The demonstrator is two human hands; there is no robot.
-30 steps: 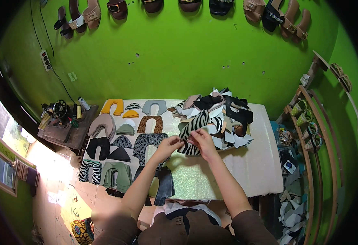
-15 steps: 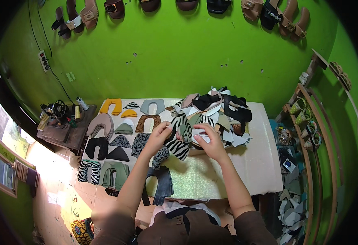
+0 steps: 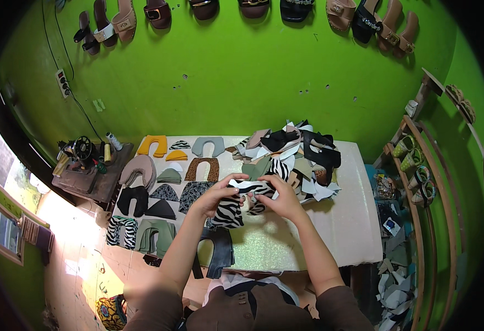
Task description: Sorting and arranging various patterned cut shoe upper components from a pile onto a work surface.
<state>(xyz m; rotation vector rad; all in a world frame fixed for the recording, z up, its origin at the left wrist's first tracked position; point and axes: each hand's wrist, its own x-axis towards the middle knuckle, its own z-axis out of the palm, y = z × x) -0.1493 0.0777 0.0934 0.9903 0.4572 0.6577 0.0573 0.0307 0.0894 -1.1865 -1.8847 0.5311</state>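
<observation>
Over the middle of the table, a black-and-white zebra-print piece of shoe material (image 3: 228, 214) hangs between my two hands. My left hand (image 3: 215, 198) is closed on its left side, thumb and fingers pinching the upper edge. My right hand (image 3: 284, 199) pinches the right side, fingers curled over the top. One part of the piece stretches between the hands, and another dangles below my left hand. Beyond my hands lies a heap of mixed scraps (image 3: 278, 142) in black, beige, green, white and zebra print. Under my left forearm, dark blue U-shaped pieces (image 3: 224, 251) lie at the table's front edge.
Stacks of cut pieces cover the table's left side, including yellow (image 3: 153, 144), leopard-print (image 3: 202, 169), beige (image 3: 137, 170) and green ones (image 3: 154, 234). A sewing machine (image 3: 82, 151) stands at the left. Sandals hang on the green wall (image 3: 242, 71); a wooden rack (image 3: 413, 220) stands right.
Both hands have shifted slightly downward. The zebra-print piece has turned from upright to stretched sideways between them. A green patch that showed against it between my hands is no longer visible there.
</observation>
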